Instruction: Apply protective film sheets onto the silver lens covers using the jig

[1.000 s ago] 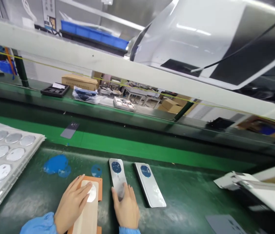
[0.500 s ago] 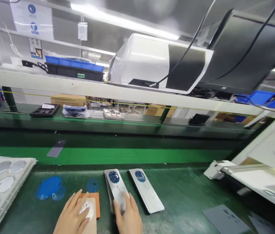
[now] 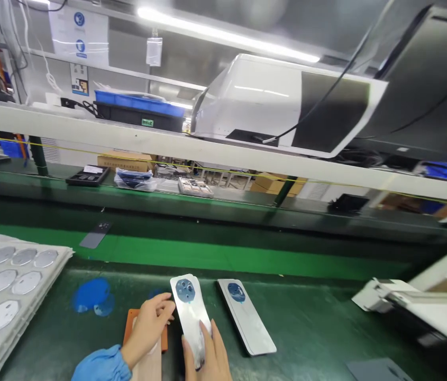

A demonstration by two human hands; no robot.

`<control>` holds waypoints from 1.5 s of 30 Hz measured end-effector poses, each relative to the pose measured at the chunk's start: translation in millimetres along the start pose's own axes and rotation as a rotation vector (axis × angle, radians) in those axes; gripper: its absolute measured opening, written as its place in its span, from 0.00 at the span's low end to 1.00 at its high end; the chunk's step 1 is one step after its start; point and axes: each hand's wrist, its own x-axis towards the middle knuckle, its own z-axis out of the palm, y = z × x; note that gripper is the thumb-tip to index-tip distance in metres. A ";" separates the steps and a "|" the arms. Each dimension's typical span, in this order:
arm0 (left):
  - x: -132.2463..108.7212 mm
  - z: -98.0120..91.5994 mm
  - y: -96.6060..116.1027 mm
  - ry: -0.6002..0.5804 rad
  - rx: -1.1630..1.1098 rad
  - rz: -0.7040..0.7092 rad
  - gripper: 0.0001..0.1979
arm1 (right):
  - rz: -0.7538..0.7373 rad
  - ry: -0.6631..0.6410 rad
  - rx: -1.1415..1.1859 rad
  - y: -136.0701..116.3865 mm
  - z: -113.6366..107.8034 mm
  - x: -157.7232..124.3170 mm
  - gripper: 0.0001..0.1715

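Observation:
My right hand [image 3: 207,352] grips the lower end of a silvery phone back cover [image 3: 193,320], thumb on its left edge and fingers on the right. A blue round film covers the camera area at its top end. My left hand [image 3: 152,320], in a blue sleeve, is over an orange fixture block [image 3: 164,338] with a pale wooden piece [image 3: 149,365] on it. Its fingers are loosely bent and apart, close to the cover's left edge; whether they touch it I cannot tell. A second silvery cover [image 3: 249,320], or a stack of them, lies to the right.
On the left stands a white tray [image 3: 54,270] of round silvery film pieces. Blue round films [image 3: 92,295] lie on the green bench. A grey panel [image 3: 96,235] rests farther back. White equipment [image 3: 382,293] and another grey panel [image 3: 377,369] are at right.
The right hand has raised and tilted the phone back cover. The left hand has moved up and right from the orange fixture block towards the cover. The view has shifted slightly.

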 end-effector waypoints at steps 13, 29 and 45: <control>9.2 -0.6 -6.5 0.030 -0.016 0.020 0.30 | 0.188 -0.162 0.106 16.0 11.9 18.2 0.35; 32.1 46.9 -5.9 -0.024 -0.314 -0.122 0.36 | 0.667 -0.123 0.881 17.4 4.5 31.4 0.38; 30.0 49.6 8.4 -0.083 -0.283 -0.168 0.31 | 0.707 -0.123 1.104 19.1 9.3 36.1 0.38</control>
